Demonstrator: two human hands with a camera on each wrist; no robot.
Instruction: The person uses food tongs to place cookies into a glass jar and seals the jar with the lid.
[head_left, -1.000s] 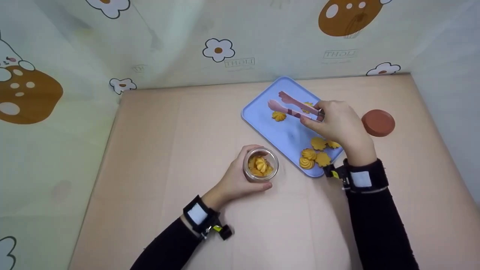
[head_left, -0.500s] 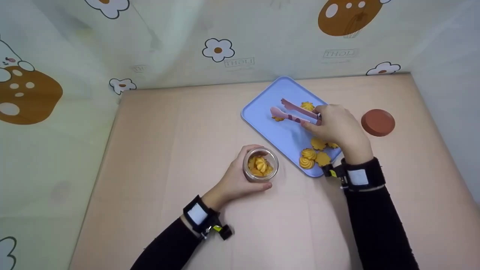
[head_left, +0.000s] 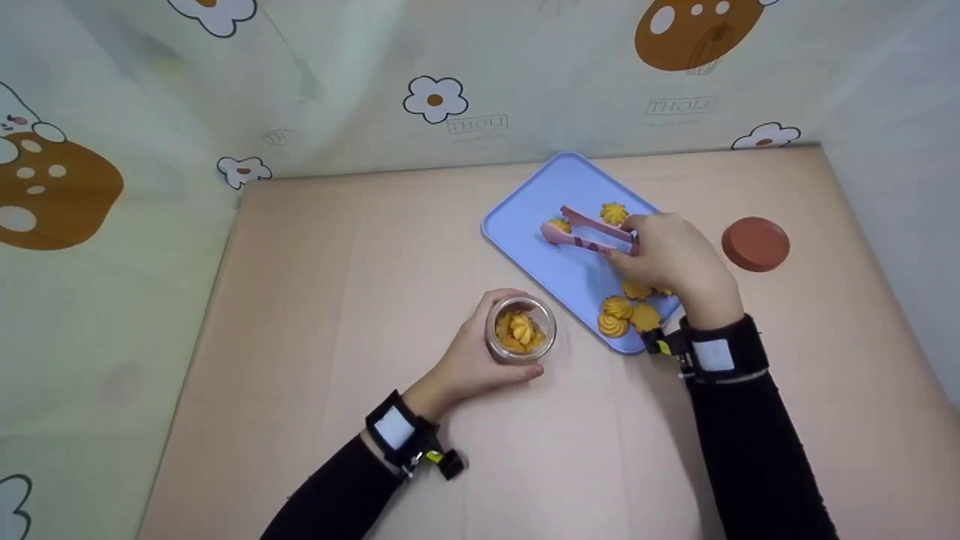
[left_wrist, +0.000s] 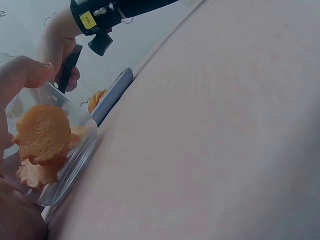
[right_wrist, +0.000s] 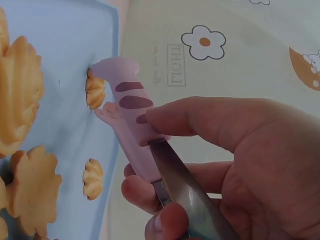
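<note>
My left hand (head_left: pixel 480 352) grips a clear jar (head_left: pixel 553 335) from its left side, mouth up. Inside lie several golden cookies (left_wrist: pixel 44 132), a swirled one on top. Over the blue tray (head_left: pixel 547 262) my right hand (head_left: pixel 675 259) holds pink tongs (head_left: pixel 585 241) with metal arms, thumb on one arm and fingers on the other. Their paw-shaped tips stand apart, right at a swirled cookie (right_wrist: pixel 95 91) near the tray's far side. Another swirled cookie (head_left: pixel 613 213) lies just beyond the tongs. Several more cookies (head_left: pixel 617 307) sit at the tray's near end, partly behind the right hand and wrist camera.
A reddish-brown round lid (head_left: pixel 756 244) lies on the table to the right of the tray. Behind the table's far edge hangs a pale curtain (head_left: pixel 337 90) printed with flowers. Bare table surface (head_left: pixel 360 270) stretches to the left of the jar.
My right hand has lowered the tongs slightly toward the near side, and their tips have come in around the left swirled cookie. The left hand and jar stay put.
</note>
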